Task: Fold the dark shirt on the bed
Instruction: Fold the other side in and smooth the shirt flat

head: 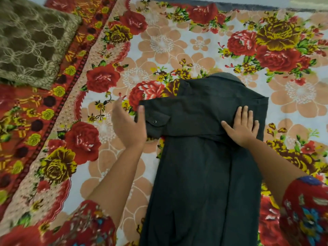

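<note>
The dark shirt (200,166) lies lengthwise on the floral bedspread (159,45), collar at the far end. One sleeve is folded across the chest, and its buttoned cuff (156,121) sticks out past the shirt's left edge. My right hand (242,126) presses flat on the folded sleeve near the right side, fingers straight and spread. My left hand (128,125) hovers beside the cuff with the palm turned toward it; its thumb touches the cuff's edge and the other fingers hold nothing.
A brown patterned pillow (32,39) lies at the far left corner. The bedspread's red border (35,125) runs diagonally down the left. The bed's far edge (230,5) shows at the top. My patterned sleeves fill both lower corners.
</note>
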